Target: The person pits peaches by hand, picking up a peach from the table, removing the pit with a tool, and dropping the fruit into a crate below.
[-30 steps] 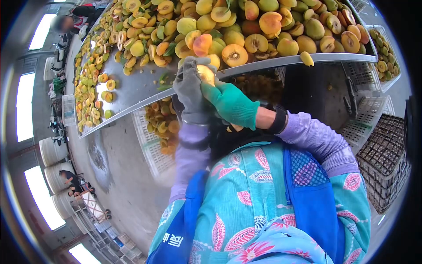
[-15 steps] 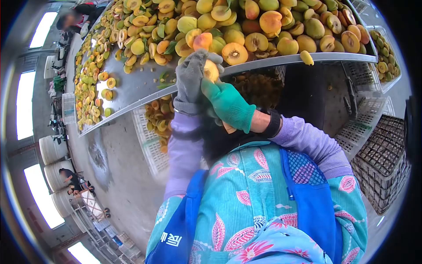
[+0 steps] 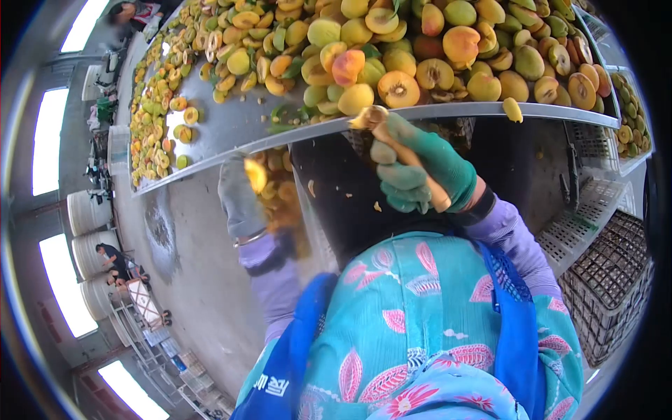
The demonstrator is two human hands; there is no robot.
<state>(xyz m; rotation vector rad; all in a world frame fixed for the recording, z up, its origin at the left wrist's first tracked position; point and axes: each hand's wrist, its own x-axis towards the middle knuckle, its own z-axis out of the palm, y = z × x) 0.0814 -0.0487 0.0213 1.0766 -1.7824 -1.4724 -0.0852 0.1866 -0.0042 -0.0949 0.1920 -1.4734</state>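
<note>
My right hand [image 3: 427, 168], in a green glove, is closed around a wooden-handled tool [image 3: 409, 157]. The tool's head, near the table rim, carries yellow pulp and a brown lump; its exact kind does not show. My left hand [image 3: 240, 199], in a grey glove, is at the left, below the rim and smeared by motion. Beside its fingers is a yellow peach piece [image 3: 255, 176]; whether it is gripped or loose I cannot make out. Under that piece, a crate of peaches [image 3: 283, 196] is partly visible. Whole and halved peaches [image 3: 399, 89] are heaped on the metal table [image 3: 238, 143].
The table's raised metal rim [image 3: 448, 110] crosses in front of me, with a small yellow piece [image 3: 512, 110] on it. White crates [image 3: 584, 210] and a dark mesh crate [image 3: 605, 259] stand at right. Other people [image 3: 115, 260] are at far left.
My hands were together at a peach and have separated. The left has swung left and down, below the rim, with a yellow piece beside it. The right has moved right, showing the tool.
</note>
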